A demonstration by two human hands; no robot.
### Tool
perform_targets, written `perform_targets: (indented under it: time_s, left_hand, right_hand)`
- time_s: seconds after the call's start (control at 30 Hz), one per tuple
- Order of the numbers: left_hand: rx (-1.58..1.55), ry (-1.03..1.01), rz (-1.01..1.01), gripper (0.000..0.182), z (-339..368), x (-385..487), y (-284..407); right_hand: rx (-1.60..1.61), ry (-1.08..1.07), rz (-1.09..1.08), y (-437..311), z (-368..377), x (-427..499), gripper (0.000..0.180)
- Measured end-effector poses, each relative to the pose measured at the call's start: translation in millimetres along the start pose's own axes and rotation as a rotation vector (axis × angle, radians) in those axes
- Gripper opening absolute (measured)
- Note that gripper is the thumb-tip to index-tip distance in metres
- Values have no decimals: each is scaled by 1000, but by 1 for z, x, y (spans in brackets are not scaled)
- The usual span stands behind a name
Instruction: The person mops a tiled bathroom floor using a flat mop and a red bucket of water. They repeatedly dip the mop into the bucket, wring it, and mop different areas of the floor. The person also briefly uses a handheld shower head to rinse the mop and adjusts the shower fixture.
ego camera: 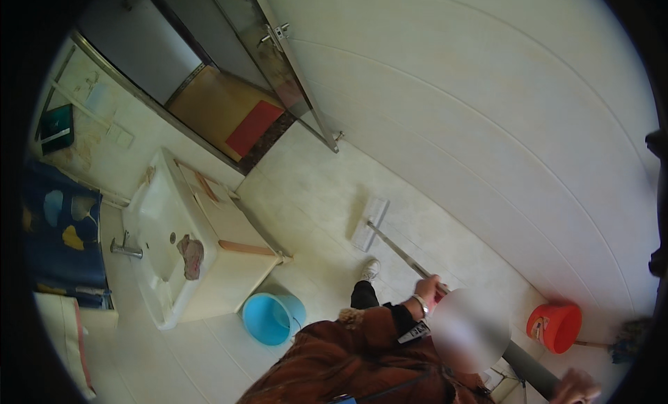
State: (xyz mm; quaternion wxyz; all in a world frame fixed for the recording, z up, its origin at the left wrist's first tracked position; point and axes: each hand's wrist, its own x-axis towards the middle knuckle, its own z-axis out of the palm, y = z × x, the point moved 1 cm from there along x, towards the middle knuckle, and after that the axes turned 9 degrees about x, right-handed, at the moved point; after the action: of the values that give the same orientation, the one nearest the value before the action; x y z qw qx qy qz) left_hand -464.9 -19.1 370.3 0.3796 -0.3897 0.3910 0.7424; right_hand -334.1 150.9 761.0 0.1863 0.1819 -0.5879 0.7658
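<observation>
My left hand (429, 293) is closed around the pole of a flat mop (402, 252), and a bracelet is on that wrist. The mop's wide white head (369, 225) lies flat on the pale tiled floor, just beyond a white shoe (371, 270). At the lower right edge, my right hand (576, 387) grips the thick grey upper end of the pole (529, 370). A round blurred patch hides the pole between the two hands.
A light-blue bucket (272, 319) stands beside the washbasin cabinet (235, 268). On the basin (156, 258) rim lies a crumpled cloth (192, 257). At right, a red bucket (554, 328) is near the wall. The glass door (292, 75) stands open, with a red mat (254, 127) past the threshold.
</observation>
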Motion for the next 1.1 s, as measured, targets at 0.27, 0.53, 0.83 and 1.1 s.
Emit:
perform_targets:
  time_s: [0.27, 0.53, 0.83, 1.1]
  left_hand:
    - [-297, 9, 347, 16, -204, 66, 266]
    - [-91, 337, 163, 21, -353, 141, 433]
    - [221, 207, 108, 14, -219, 192, 320]
    - [714, 82, 18, 15, -22, 144, 116]
  right_hand:
    - [173, -294, 638, 215, 104, 123, 13]
    - [295, -359, 466, 414, 216, 173, 32]
    - [190, 49, 682, 334, 108, 128, 31]
    - [40, 381, 403, 169, 5, -2, 32]
